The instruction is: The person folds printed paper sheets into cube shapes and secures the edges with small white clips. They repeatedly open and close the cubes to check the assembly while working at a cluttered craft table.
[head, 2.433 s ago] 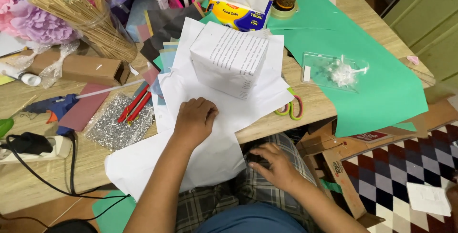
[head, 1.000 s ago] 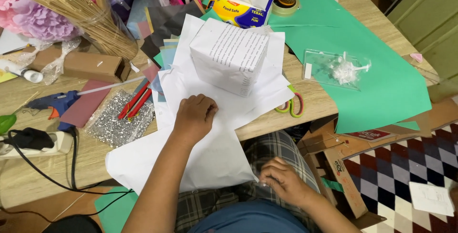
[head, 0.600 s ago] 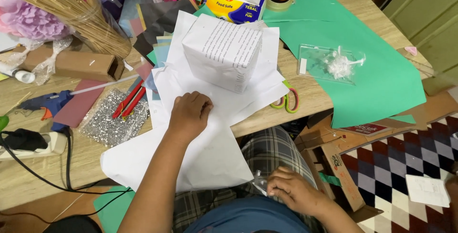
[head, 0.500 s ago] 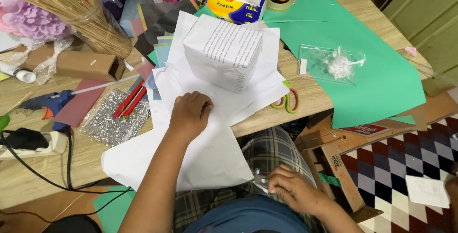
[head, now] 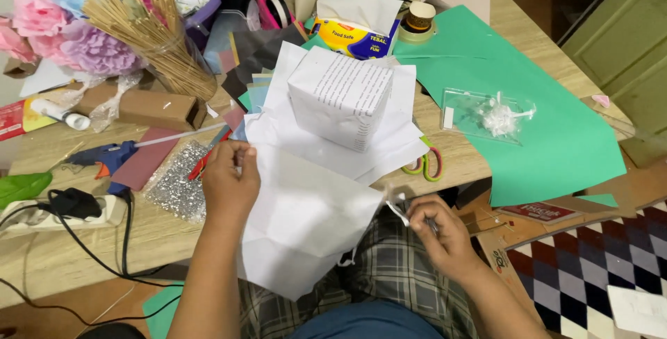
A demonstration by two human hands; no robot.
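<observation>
Two hands hold one white sheet (head: 306, 221) stretched across the near edge of the surface (head: 62, 255), over the lap. Left hand (head: 229, 185) pinches the sheet's upper left corner, fingers closed on it, lifting that edge off the surface so the paper hangs taut. Right hand (head: 434, 222) is closed on the sheet's right corner, apparently with a small metal tool at the edge; too blurred to identify. Holding opposite corners keeps the sheet flat and off the clutter.

Just beyond the sheet, a box (head: 340, 99) wrapped in printed paper stands on more white sheets. Scissors (head: 425, 164) with green and pink handles lie to its right, partly under those sheets. Green paper (head: 549, 130) far right carries a clear bag (head: 486, 115). Left: glue gun (head: 104, 155), glitter pouch (head: 174, 183), skewer bundle (head: 149, 30).
</observation>
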